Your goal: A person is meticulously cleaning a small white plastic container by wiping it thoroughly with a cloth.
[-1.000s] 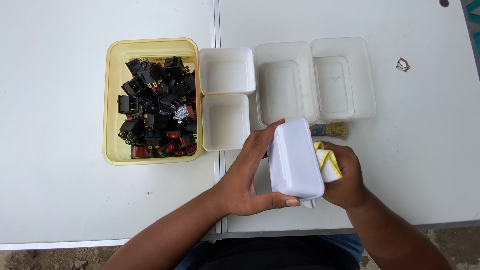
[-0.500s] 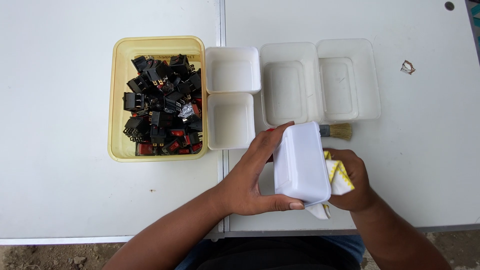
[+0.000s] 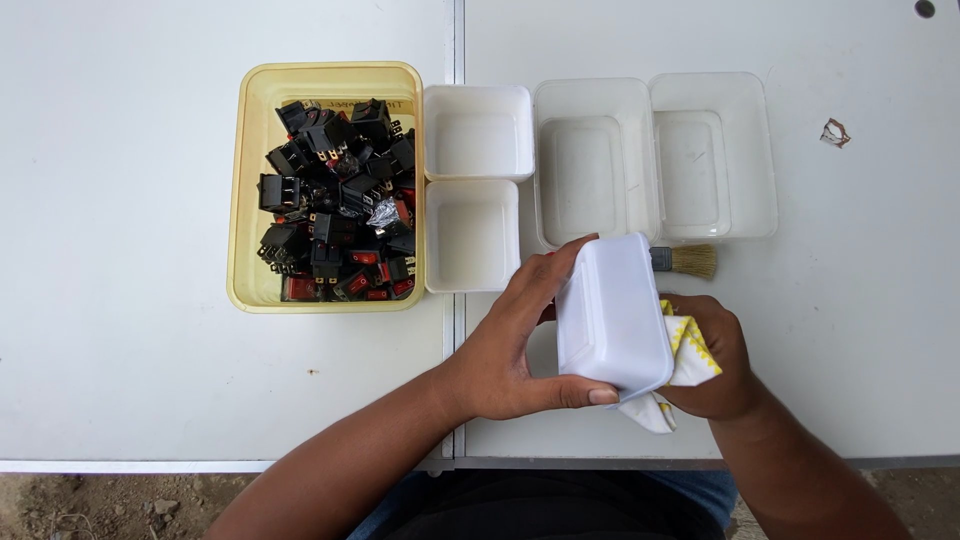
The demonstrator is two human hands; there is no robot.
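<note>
Gripping a white tub (image 3: 610,315) upside down, left hand (image 3: 505,345) has its thumb along the near edge, fingers up the left wall. Right hand (image 3: 715,365) is closed on a yellow-white cloth (image 3: 685,355), pressed vs the tub's right side at 3 o'clock. Both hover over a white table (image 3: 130,350); dirt ground shows below its edge. At 1 o'clock a brush (image 3: 690,260) pokes out behind the tub. At 12, four empty tubs (image 3: 590,165); at 10, a yellow bin (image 3: 255,190) w/ black switches (image 3: 340,200).

Five white tubs (image 3: 478,132), one yellow tray (image 3: 250,190), one brush (image 3: 690,261), one cloth (image 3: 690,352), perhaps thirty black switches (image 3: 335,205).
</note>
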